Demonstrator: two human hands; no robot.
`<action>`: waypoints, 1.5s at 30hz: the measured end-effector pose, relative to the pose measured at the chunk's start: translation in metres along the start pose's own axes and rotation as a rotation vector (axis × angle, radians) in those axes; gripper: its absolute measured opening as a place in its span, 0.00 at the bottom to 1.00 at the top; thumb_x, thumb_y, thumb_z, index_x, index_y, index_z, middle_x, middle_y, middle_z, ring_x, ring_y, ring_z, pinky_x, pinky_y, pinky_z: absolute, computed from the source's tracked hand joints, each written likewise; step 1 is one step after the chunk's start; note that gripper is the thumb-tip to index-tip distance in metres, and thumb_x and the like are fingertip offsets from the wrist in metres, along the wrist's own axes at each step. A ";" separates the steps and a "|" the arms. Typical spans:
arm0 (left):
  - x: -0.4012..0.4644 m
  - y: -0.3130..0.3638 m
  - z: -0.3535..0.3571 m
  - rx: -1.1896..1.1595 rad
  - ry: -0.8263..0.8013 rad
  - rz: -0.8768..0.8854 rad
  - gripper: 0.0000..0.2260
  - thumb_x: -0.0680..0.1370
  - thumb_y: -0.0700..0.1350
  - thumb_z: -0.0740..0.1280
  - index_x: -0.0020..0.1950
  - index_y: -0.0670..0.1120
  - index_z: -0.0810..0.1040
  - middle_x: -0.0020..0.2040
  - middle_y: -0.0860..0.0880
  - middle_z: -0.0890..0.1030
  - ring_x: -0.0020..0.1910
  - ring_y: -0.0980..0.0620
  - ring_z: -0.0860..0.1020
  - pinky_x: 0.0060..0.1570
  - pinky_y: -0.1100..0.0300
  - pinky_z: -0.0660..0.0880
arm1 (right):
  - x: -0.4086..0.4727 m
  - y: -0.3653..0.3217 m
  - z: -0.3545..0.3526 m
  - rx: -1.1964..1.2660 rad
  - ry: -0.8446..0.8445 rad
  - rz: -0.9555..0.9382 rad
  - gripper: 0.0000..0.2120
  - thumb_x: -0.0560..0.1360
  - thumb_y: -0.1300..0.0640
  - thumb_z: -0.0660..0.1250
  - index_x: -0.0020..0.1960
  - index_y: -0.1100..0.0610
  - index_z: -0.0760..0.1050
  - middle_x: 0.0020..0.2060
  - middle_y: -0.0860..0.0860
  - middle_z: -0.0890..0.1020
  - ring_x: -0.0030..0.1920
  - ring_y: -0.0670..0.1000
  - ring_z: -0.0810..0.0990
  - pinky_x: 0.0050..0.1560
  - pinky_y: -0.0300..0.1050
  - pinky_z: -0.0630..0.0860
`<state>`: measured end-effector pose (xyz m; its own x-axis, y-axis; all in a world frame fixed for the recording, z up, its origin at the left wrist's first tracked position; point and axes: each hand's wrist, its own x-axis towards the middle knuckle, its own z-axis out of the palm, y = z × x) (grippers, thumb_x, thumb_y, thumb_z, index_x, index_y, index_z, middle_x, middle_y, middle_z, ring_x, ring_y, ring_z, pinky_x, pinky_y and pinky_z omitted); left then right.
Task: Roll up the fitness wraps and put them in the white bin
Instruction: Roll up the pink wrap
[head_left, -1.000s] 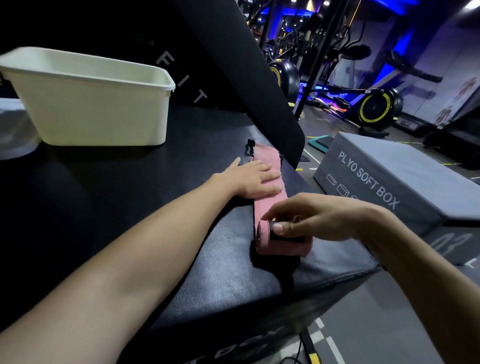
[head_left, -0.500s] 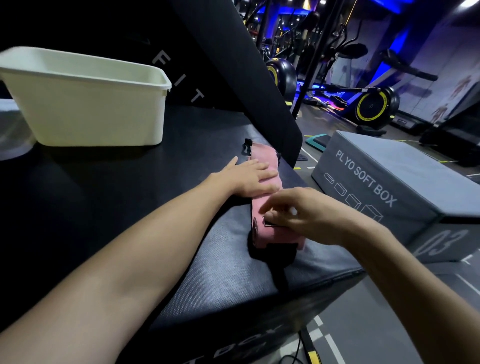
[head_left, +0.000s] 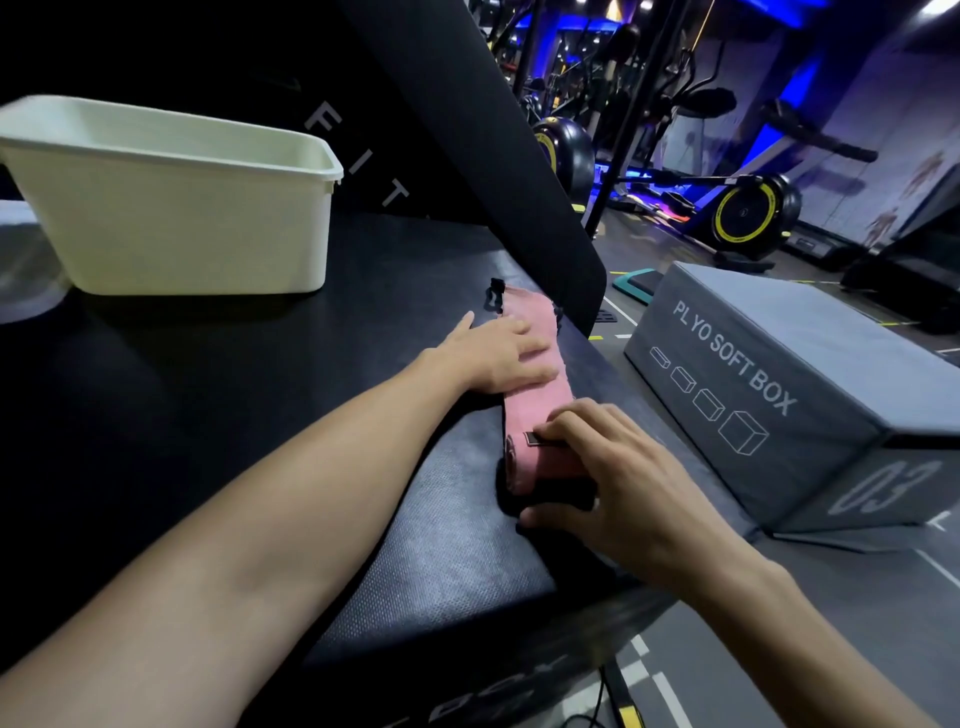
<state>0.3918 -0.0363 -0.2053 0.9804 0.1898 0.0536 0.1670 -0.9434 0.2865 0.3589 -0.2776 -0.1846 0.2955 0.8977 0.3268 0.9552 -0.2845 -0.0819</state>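
We see pink wrap (head_left: 537, 410): soft matt cloth w/ black strap. White bin (head_left: 197, 228): smooth plastic, slight sheen. Desk (head_left: 447, 545): black, pebbled matt vinyl-like. Grey box (head_left: 810, 364): matt.

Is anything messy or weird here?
Nothing stands out. The pink wrap lies flat on the black box, its near end rolled under the right hand; the left hand presses it flat.

Right hand (head_left: 618, 467) hides near roll end of pink wrap (head_left: 535, 410); white bin (head_left: 171, 218) interior mostly unseen.
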 end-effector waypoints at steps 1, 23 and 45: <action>0.001 -0.001 0.000 -0.016 0.055 -0.022 0.30 0.80 0.70 0.57 0.78 0.57 0.67 0.81 0.53 0.62 0.80 0.50 0.59 0.79 0.39 0.46 | 0.000 0.000 0.001 -0.004 0.002 -0.011 0.28 0.69 0.32 0.65 0.59 0.51 0.76 0.55 0.45 0.78 0.54 0.53 0.77 0.53 0.53 0.78; 0.025 -0.009 -0.007 -0.142 0.324 -0.237 0.16 0.77 0.60 0.71 0.42 0.51 0.71 0.50 0.50 0.79 0.60 0.45 0.77 0.55 0.54 0.64 | 0.005 0.011 0.014 0.015 -0.014 -0.037 0.27 0.75 0.37 0.61 0.66 0.54 0.71 0.60 0.47 0.76 0.58 0.53 0.76 0.58 0.48 0.78; 0.013 0.007 0.002 -0.017 0.359 -0.225 0.10 0.83 0.53 0.60 0.50 0.47 0.67 0.57 0.46 0.80 0.62 0.44 0.71 0.59 0.50 0.64 | 0.020 0.012 -0.027 0.105 -0.322 -0.009 0.21 0.76 0.35 0.67 0.61 0.47 0.71 0.43 0.39 0.74 0.45 0.44 0.73 0.46 0.42 0.70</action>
<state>0.4061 -0.0413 -0.2047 0.8204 0.4762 0.3165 0.3681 -0.8634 0.3449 0.3758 -0.2719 -0.1539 0.2622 0.9649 0.0154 0.9496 -0.2551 -0.1823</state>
